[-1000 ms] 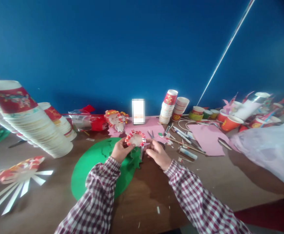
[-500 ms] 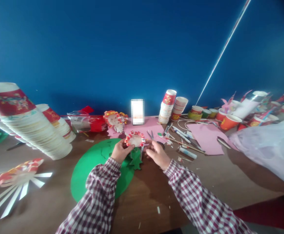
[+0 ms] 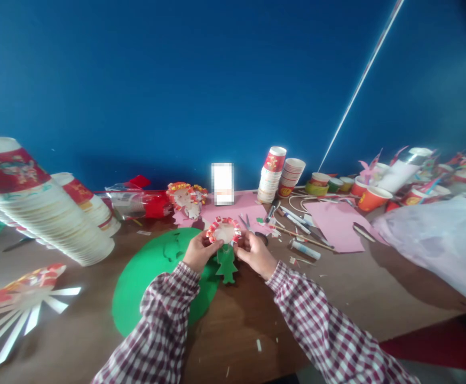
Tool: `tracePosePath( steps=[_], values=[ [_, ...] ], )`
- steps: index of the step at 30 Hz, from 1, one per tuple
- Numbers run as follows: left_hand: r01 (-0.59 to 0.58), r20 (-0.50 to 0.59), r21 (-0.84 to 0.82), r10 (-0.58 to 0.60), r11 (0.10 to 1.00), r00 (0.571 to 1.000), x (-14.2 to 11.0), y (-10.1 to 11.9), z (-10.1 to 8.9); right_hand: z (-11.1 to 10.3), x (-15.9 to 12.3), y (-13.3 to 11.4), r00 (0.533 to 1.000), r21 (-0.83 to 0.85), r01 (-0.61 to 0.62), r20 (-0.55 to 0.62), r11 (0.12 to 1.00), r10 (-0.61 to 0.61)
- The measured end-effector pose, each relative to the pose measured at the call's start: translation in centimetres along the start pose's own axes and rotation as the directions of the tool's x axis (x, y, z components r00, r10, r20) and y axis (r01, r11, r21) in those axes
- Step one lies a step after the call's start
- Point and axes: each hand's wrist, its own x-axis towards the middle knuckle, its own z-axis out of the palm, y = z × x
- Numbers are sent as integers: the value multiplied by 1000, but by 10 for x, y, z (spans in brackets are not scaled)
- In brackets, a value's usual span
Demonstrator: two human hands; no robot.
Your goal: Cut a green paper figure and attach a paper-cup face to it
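A cut paper cup (image 3: 224,233) with a rim of folded red and white strips is held up in front of me, its pale round base facing me. The thumb and fingers of my left hand (image 3: 202,250) close on its left side. My right hand (image 3: 258,254) pinches its lower right edge. Below the cup shows a green tree-shaped cutout (image 3: 227,265); whether it hangs from the cup or lies behind it I cannot tell. Under my left arm lies a green round sheet (image 3: 136,288) with dark marks. Scissors (image 3: 245,221) lie just beyond my right hand.
Tall paper-cup stacks lean on the left (image 3: 56,218) and stand at the back (image 3: 270,173). A cup cut into splayed strips (image 3: 24,298) lies at the left. Pink paper (image 3: 332,226), pens (image 3: 294,220) and a glue tube (image 3: 305,249) are on the right, near a white plastic bag (image 3: 436,240).
My right hand has come in against the cup's right edge, and the cup has tilted slightly. More of the green tree cutout shows below it. The view has shifted a little.
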Motion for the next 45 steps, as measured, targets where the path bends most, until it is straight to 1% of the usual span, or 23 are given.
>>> tracePosePath(
  steps=[5, 10, 16, 20, 22, 26, 30, 32, 34, 35, 36, 37, 38, 39, 40, 41, 42, 43, 44, 45],
  values=[
    [-3, 5, 9, 3, 1000, 1000, 0, -1, 0, 0, 0, 0, 1000, -30, 2, 4, 1000, -1],
    [-18, 26, 26, 17, 999, 1000, -2, 2, 2, 0, 0, 2, 1000, -4, 23, -5, 1000, -23],
    [-49, 70, 56, 45, 997, 997, -3, -1, 5, 0, 1, 3, 995, -34, 88, -53, 996, -90],
    [-72, 99, 72, 64, 995, 993, -4, -3, 7, 0, 1, 1, 992, -33, 103, -73, 994, -105],
    [-81, 120, 86, 70, 993, 990, -5, -4, 7, 1, 0, -1, 992, -14, 91, -83, 996, -92],
    [-102, 182, 138, 76, 985, 980, -6, -3, 8, 2, 0, -5, 994, 99, 5, -110, 995, 6],
    [-139, 240, 257, 76, 956, 968, -10, 1, 8, -2, 0, -12, 989, 272, -50, -121, 961, 86],
    [-177, 218, 327, 108, 928, 970, -14, 4, 9, -5, 0, -16, 983, 371, -70, -130, 926, 127],
    [-227, 152, 388, 180, 893, 972, -19, 7, 10, -8, -1, -19, 979, 435, -86, -130, 896, 157],
    [-284, 124, 453, 256, 845, 959, -22, 9, 10, -9, -1, -20, 978, 447, -94, -124, 889, 166],
    [-361, 119, 545, 356, 757, 927, -25, 11, 10, -10, -2, -21, 979, 452, -102, -113, 886, 171],
    [-444, 151, 645, 467, 622, 871, -27, 14, 11, -10, -3, -22, 979, 457, -111, -102, 883, 175],
    [-518, 220, 731, 565, 444, 795, -29, 16, 11, -9, -4, -23, 980, 462, -122, -82, 878, 179],
    [-570, 311, 781, 632, 255, 709, -31, 18, 10, -7, -6, -25, 981, 468, -136, -57, 873, 184],
    [-602, 396, 792, 663, 103, 635, -33, 20, 10, -5, -8, -26, 982, 474, -154, -24, 867, 188],
    [-627, 463, 779, 673, 0, 576, -35, 22, 9, -3, -10, -27, 980, 483, -184, 29, 856, 195],
    [-652, 515, 755, 675, -66, 528, -36, 24, 8, 0, -12, -28, 976, 492, -215, 73, 844, 206],
    [-678, 557, 727, 668, -105, 493, -38, 25, 7, 3, -15, -28, 969, 494, -245, 116, 834, 216],
    [-702, 584, 701, 663, -122, 468, -40, 27, 6, 5, -17, -29, 964, 491, -265, 146, 830, 221],
    [-722, 600, 682, 656, -121, 457, -42, 28, 6, 6, -21, -30, 961, 481, -274, 163, 833, 222]
  ],
)
